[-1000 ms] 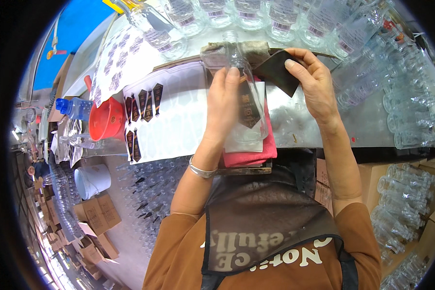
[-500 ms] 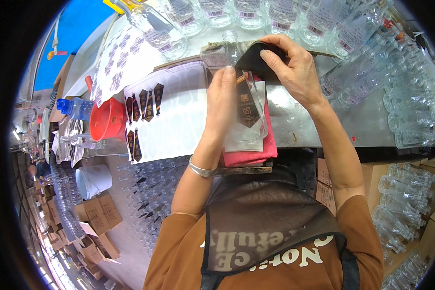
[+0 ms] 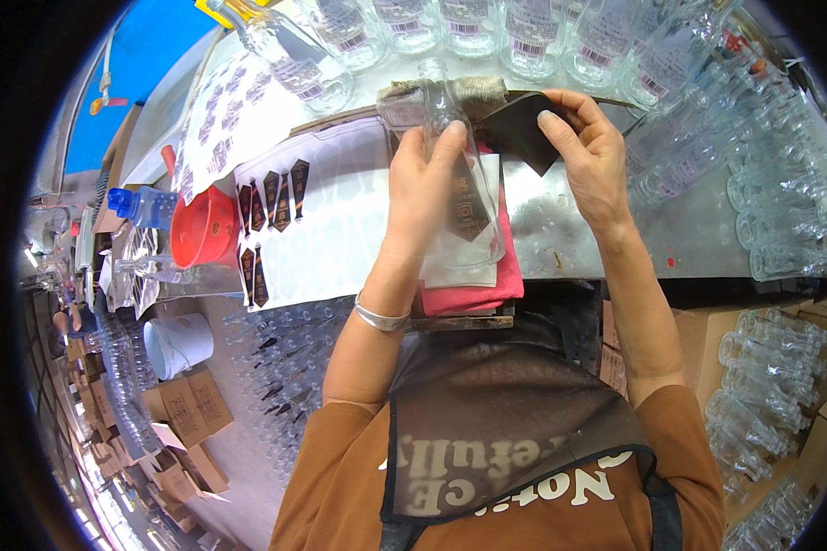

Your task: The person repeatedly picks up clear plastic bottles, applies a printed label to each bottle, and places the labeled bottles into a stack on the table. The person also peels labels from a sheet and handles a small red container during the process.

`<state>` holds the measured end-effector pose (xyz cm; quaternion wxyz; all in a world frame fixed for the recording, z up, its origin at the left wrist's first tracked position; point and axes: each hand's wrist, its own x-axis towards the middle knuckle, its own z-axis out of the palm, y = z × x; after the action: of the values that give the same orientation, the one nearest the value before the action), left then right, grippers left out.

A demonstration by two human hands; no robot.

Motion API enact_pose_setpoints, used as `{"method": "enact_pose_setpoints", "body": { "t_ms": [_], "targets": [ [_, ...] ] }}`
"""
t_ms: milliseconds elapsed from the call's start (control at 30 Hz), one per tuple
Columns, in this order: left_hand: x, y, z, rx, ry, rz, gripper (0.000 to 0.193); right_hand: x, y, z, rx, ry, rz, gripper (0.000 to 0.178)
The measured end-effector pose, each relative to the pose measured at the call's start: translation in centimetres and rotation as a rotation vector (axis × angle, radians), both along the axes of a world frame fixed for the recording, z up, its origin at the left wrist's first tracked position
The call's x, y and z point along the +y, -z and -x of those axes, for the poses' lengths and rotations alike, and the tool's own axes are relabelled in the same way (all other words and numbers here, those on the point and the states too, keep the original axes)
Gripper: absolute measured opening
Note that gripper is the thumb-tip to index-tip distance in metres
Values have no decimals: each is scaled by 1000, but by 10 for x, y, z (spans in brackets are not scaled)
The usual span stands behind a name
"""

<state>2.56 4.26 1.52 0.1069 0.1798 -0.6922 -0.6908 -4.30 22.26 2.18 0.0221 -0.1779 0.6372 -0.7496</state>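
Observation:
A clear glass bottle (image 3: pixel 482 241) lies with its neck away from me on a folded cloth (image 3: pixel 482 88) and its body over white paper and a red cloth (image 3: pixel 510 275). A dark tie-shaped label (image 3: pixel 470 216) with gold print shows on its side. My left hand (image 3: pixel 418 188) wraps the bottle's left side, thumb on top near the shoulder. Off to the bottle's right, my right hand (image 3: pixel 590 151) pinches a thin black flat piece (image 3: pixel 526 133) between thumb and fingers. Left of the bottle is a white label sheet (image 3: pixel 331 197) with several dark tie-shaped labels (image 3: pixel 285 197).
Labelled glass bottles (image 3: pixel 469 28) stand along the far side, and more lie stacked at the right (image 3: pixel 781 211). A red bowl (image 3: pixel 202 230) and a blue-capped bottle (image 3: pixel 142 207) sit at the left. On the floor are a white bucket (image 3: pixel 179 346), cartons (image 3: pixel 188 404) and many bottles.
My right hand has moved right and slightly nearer, carrying the black piece away from the bottle. The left thumb has shifted across the bottle, which has turned slightly.

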Motion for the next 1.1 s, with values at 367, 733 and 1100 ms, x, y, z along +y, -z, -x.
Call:
{"method": "enact_pose_setpoints", "body": {
  "t_ms": [367, 733, 1100],
  "targets": [
    [-7, 9, 1, 45, 124, -309, 54, -4, 0, -2, -2, -102, -47, 27],
    [-20, 1, -33, 44, -65, -269, 67, -31, -43, -29, 987, -132, -503, 31],
    [-31, 3, -53, 120, -66, -3, 60, -29, -46, -72, 990, -396, -606, 18]
  ]
}}
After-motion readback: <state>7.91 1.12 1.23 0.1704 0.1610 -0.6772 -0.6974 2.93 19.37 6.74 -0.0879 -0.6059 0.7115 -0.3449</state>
